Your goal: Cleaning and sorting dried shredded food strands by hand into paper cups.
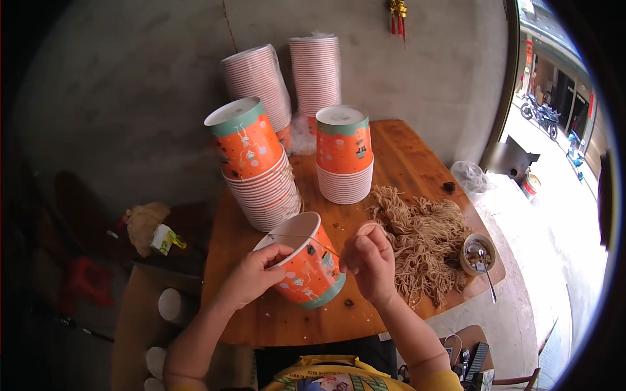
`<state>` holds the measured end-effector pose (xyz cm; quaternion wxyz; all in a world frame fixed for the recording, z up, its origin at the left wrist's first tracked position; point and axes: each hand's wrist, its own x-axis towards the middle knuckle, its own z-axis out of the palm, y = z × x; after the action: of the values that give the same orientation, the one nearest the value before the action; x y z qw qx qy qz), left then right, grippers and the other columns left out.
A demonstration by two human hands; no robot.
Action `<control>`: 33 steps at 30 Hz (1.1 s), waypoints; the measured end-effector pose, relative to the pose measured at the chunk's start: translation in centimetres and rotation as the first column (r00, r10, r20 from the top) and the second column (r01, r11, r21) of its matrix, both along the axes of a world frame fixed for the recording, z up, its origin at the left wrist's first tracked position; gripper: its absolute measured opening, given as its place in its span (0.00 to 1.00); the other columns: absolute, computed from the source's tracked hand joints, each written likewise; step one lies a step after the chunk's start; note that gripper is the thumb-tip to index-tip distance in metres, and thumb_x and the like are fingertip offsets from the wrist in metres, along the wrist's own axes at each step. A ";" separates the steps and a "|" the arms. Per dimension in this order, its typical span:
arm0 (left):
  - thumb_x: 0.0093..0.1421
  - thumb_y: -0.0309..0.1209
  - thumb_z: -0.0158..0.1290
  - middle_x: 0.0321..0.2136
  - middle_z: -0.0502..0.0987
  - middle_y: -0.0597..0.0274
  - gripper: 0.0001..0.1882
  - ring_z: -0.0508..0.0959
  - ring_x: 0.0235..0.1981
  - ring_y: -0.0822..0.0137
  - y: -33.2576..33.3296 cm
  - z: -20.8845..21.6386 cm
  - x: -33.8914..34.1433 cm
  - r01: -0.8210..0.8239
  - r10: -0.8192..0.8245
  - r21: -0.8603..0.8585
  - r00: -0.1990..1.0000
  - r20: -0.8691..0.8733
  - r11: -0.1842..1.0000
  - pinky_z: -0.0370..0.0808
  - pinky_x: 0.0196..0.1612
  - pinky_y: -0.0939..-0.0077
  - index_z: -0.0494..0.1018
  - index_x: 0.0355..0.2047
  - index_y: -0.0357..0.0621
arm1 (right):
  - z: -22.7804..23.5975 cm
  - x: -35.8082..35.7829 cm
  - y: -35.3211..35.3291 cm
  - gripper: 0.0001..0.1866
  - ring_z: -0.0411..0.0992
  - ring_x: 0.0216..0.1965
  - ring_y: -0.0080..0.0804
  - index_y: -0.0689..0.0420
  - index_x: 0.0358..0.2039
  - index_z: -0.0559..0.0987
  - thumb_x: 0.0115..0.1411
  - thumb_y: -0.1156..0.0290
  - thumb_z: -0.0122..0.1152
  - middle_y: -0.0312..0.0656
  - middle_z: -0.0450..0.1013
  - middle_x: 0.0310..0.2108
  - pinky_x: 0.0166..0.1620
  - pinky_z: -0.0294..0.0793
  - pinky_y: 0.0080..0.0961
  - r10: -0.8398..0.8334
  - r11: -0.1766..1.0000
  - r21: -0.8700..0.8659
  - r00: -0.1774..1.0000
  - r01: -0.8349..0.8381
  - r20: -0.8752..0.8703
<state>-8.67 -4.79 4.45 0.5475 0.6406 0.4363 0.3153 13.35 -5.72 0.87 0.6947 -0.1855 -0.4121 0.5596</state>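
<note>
Paper tub (312,274) is being held near the worktop's (261,326) front edge by the half-curled left hand (259,274), while the nearly closed right hand (369,260) is pinching thin string (300,236).

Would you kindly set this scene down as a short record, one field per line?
Left hand: gripping a paper tub near its rim
Right hand: raised beside the tub, pinching a thin cord
Cord: crosses the tub's open mouth
Behind: upside-down stacked tubs, taller plastic-wrapped stacks
Right side: heap of tan strings, small bowl with a spoon
Surface: wooden table
</note>
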 end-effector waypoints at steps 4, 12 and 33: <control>0.57 0.24 0.54 0.34 0.77 0.68 0.16 0.74 0.35 0.79 0.2 0.8 -0.1 -0.006 0.002 -0.095 0.999 -0.041 0.996 0.72 0.42 0.81 0.74 0.47 0.38 | -2.5 -0.2 0.2 0.04 0.65 0.19 0.20 0.59 0.38 0.68 0.67 0.72 0.48 0.35 0.67 0.21 0.29 0.73 0.21 0.010 1.000 0.014 0.988 -0.012 0.157; 0.55 0.23 0.53 0.36 0.77 0.66 0.18 0.75 0.38 0.77 0.7 1.3 0.0 0.053 -0.050 -0.192 0.998 0.024 0.980 0.71 0.44 0.82 0.73 0.47 0.38 | -4.6 -0.7 -0.4 0.02 0.74 0.35 0.27 0.61 0.36 0.70 0.64 0.77 0.52 0.42 0.75 0.36 0.40 0.73 0.24 -0.158 0.983 0.161 0.843 0.087 0.514; 0.56 0.22 0.53 0.32 0.74 0.69 0.13 0.72 0.34 0.78 0.4 0.9 0.8 0.120 -0.126 -0.136 0.991 -0.034 0.983 0.72 0.40 0.82 0.73 0.43 0.39 | -0.3 -0.1 -2.9 0.07 0.74 0.27 0.31 0.59 0.35 0.75 0.56 0.78 0.62 0.41 0.74 0.30 0.32 0.73 0.25 -0.337 0.936 0.338 0.511 0.094 0.791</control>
<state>-7.88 -4.36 5.38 0.5982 0.6349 0.4274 0.2373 13.29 -8.57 0.58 0.4939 -0.3905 -0.7346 0.2529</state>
